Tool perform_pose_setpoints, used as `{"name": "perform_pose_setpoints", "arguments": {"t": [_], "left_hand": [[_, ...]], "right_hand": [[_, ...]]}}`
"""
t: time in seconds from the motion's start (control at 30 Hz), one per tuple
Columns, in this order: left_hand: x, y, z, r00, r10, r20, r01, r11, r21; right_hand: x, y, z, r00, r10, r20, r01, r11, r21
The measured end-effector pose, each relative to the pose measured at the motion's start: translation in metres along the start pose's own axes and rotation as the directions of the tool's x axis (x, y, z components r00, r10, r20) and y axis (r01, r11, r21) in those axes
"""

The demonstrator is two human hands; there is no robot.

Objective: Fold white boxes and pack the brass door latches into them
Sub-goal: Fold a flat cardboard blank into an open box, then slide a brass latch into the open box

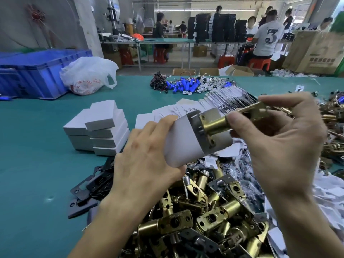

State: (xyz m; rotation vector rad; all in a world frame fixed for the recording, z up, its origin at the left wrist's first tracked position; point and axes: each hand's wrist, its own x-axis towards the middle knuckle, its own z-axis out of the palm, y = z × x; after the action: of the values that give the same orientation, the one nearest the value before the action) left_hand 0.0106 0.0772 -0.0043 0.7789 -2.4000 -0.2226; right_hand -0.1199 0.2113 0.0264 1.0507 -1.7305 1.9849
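I see the latch pile (204, 216) lying nearest on the table (37, 164), an open box (182, 142) with one latch (217, 125) in its mouth held above it, flat plates (87, 190) against its left edge, stacked boxes (100, 129) behind-left, box blanks (214, 103) behind, and a crate (33, 71) far behind-left.

A teal-covered table (37, 164) carries a blue plastic crate (37, 71) at its far left, below a grey wall (18, 21). Beyond it, workers sit on red stools (259, 63) at long benches (163, 40) under a fluorescent tube (204, 10). A large cardboard carton (314, 53) stands at the right.
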Motion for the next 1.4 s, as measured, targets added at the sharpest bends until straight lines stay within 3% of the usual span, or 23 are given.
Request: {"name": "perform_pose_setpoints", "arguments": {"t": [0.43,0.63,0.87,0.93,1.0,1.07,1.13,1.23,1.3,1.4], "left_hand": [[0.001,0.005,0.022,0.996,0.016,-0.082,-0.038,0.960,-0.277],[0.002,0.003,0.029,0.994,-0.019,-0.105,-0.024,0.922,-0.387],[0.006,-0.005,0.026,0.992,-0.092,-0.085,0.035,0.853,-0.521],[0.009,-0.008,0.023,0.980,-0.195,-0.049,0.121,0.766,-0.631],[0.011,-0.010,0.020,0.956,-0.295,-0.003,0.203,0.664,-0.720],[0.013,-0.011,0.021,0.938,-0.345,0.031,0.240,0.582,-0.777],[0.013,-0.008,0.021,0.943,-0.328,0.059,0.239,0.544,-0.804],[0.011,-0.003,0.019,0.960,-0.255,0.112,0.230,0.497,-0.837],[0.010,-0.001,0.017,0.964,-0.201,0.172,0.243,0.415,-0.877],[0.009,0.001,0.015,0.947,-0.135,0.291,0.317,0.245,-0.916]], "right_hand": [[-0.007,0.003,0.016,0.991,0.076,0.110,-0.069,0.995,-0.073],[-0.014,0.001,0.020,0.968,-0.042,0.248,0.129,0.929,-0.347],[-0.014,-0.003,0.019,0.975,-0.208,0.078,0.222,0.912,-0.346],[-0.010,0.001,0.016,0.987,-0.125,0.105,0.151,0.945,-0.290],[-0.007,0.010,0.014,0.961,0.108,0.255,-0.031,0.958,-0.286],[-0.008,0.028,0.012,0.842,0.343,0.416,-0.145,0.888,-0.437],[-0.012,0.045,0.010,0.763,0.468,0.446,-0.151,0.800,-0.580],[-0.009,0.061,0.005,0.791,0.488,0.369,-0.106,0.704,-0.702],[-0.005,0.070,-0.002,0.819,0.488,0.302,-0.095,0.634,-0.767],[0.001,0.083,-0.018,0.822,0.544,0.171,-0.064,0.386,-0.920]]}}
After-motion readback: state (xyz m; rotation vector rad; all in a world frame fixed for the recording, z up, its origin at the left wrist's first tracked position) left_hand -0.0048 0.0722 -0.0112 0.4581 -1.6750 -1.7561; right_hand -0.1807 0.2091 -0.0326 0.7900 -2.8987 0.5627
